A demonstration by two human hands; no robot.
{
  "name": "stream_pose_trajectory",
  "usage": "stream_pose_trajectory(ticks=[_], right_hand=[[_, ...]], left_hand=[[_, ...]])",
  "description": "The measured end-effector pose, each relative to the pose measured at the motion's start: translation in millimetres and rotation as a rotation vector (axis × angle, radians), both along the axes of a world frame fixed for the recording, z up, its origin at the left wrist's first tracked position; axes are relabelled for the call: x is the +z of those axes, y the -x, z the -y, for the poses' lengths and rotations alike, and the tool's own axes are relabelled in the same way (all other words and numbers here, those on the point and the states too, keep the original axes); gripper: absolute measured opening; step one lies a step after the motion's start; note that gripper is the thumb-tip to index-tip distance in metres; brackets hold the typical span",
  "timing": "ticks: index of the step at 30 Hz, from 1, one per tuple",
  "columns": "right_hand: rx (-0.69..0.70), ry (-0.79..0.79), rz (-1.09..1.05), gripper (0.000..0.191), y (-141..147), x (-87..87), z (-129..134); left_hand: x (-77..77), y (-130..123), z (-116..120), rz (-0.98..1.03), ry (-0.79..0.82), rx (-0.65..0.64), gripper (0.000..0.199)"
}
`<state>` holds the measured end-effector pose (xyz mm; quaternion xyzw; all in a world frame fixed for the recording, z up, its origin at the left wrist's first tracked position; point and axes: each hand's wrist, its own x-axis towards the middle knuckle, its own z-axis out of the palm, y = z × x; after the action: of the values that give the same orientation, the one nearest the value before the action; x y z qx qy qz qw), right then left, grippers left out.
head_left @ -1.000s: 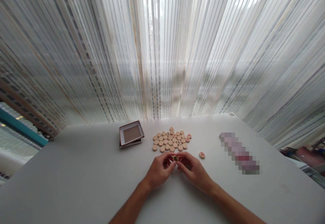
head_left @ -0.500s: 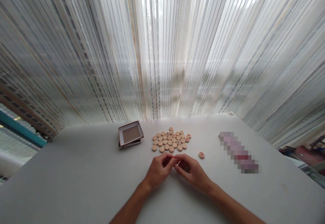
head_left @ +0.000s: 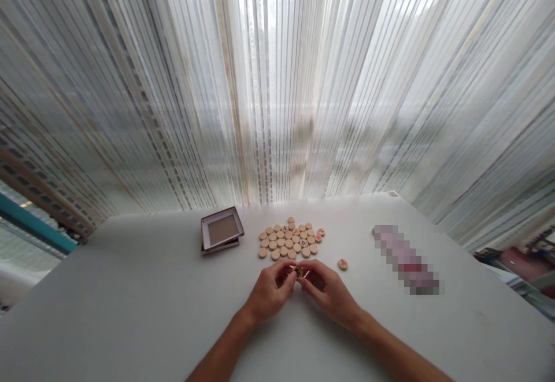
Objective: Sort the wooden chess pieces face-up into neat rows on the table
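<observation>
Head view: the left hand [head_left: 269, 292] and right hand [head_left: 330, 290] meet fingertip to fingertip, both pinching one dark-marked disc [head_left: 298, 272] between them! Just beyond sits the cluster of wooden discs [head_left: 288, 243], with a lone red-marked disc [head_left: 342, 264] off to the right.

both forearms angle inward, left hand [head_left: 269, 292] and right hand [head_left: 328, 290] meeting at bent fingertips.

Table [head_left: 173, 312]: smooth, wht., semi-matt surf. Discs [head_left: 288, 243]: wood-look, pale, matt. Box [head_left: 222, 229]: cardboard-look, matt inner face. Curtain [head_left: 277, 93]: thin, sheer cloth w/ ribbed, striped texture. Pixelated item [head_left: 405, 258]: mat'l unclear.
</observation>
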<state>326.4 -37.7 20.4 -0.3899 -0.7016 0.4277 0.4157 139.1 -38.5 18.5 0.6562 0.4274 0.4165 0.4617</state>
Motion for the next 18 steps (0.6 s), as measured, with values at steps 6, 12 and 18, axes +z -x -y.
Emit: stream_pose_trajectory(ticks=[6,12,18], right_hand=[[0.018,-0.032,0.024,0.026,1,-1.7,1],[-0.008,-0.205,0.188,0.020,-22,15.7,-9],[-0.364,-0.222,0.363,0.034,-78,27.1,-40]], left_hand=[[-1.3,-1,0,0.002,0.000,0.041,0.027],[-2.2,-2,0,0.035,0.041,0.048,0.027],[-6.2,-2,-2,0.032,0.053,0.062,0.030]])
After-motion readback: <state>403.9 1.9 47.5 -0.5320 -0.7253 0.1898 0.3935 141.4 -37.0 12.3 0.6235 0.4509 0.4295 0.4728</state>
